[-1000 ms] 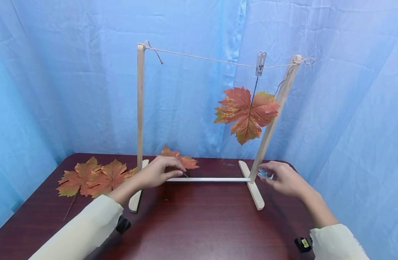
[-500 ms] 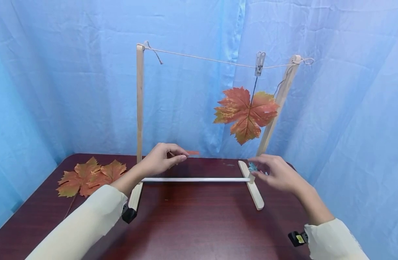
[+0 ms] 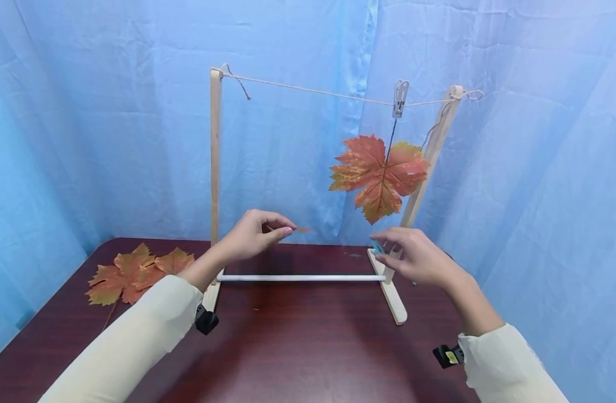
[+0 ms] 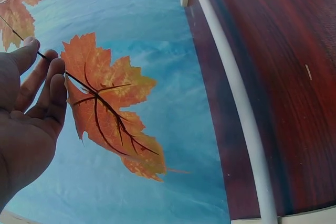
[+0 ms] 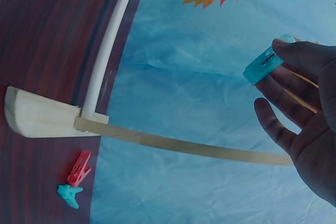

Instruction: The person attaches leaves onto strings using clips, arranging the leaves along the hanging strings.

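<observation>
Curtain fabric [image 3: 292, 162], creased and pale blue, hung behind 1 glossy, wood-grained dark red table [image 3: 297, 347]. On it stood 1 frame: 2 flat wooden posts [image 3: 215, 157], 1 smooth white rod [image 3: 297, 278], 1 thin string [image 3: 308, 88]. Of 4 visible jagged orange leaves, 2 table leaves [image 3: 123, 274] overlapped at left, 1 hanging leaf [image 3: 380, 173] dangled from 1 grey clip [image 3: 400, 103], and 1 held leaf [image 4: 115, 116] was aloft, its dark stem pinched by the left hand [image 3: 254, 235]. The right hand [image 3: 413, 254] pinched 1 turquoise clip [image 5: 262, 67]; 2 more clips [image 5: 79, 169], 1 red, 1 turquoise, lay close together.
</observation>
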Tool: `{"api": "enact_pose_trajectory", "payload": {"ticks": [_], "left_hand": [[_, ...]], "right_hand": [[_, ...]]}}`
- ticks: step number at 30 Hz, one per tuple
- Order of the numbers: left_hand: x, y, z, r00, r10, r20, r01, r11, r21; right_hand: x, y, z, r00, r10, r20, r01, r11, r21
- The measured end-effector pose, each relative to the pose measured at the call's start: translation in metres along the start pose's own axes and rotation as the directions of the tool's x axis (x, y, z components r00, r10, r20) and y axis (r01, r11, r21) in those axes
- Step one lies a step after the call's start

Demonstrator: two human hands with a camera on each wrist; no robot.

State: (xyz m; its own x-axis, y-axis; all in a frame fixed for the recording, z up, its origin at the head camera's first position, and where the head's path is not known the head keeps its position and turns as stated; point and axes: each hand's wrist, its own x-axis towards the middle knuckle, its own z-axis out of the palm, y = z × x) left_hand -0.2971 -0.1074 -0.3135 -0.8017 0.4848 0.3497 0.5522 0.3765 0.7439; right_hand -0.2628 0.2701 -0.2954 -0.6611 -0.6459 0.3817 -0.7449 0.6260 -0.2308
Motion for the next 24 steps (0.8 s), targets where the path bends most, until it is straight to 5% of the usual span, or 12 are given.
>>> {"api": "enact_pose_trajectory", "payload": {"ticks": [11, 18, 24], "left_hand": [[0.009, 0.005, -0.005, 0.999, -0.010, -0.052, 0.006, 0.997, -0.074], [0.019, 0.012, -0.011, 0.996, 0.036, -0.079, -0.038, 0.999, -0.025], [0.028, 0.020, -0.018, 0.994, 0.066, -0.087, -0.064, 0.998, 0.026]], "right_hand": [[0.022, -0.017, -0.012, 1.000, -0.028, 0.012, 0.028, 0.996, -0.086], [0.038, -0.029, -0.025, 1.000, -0.014, 0.018, 0.015, 0.995, -0.094], [0.054, -0.038, -0.037, 0.997, -0.078, -0.018, 0.076, 0.992, -0.098]]}}
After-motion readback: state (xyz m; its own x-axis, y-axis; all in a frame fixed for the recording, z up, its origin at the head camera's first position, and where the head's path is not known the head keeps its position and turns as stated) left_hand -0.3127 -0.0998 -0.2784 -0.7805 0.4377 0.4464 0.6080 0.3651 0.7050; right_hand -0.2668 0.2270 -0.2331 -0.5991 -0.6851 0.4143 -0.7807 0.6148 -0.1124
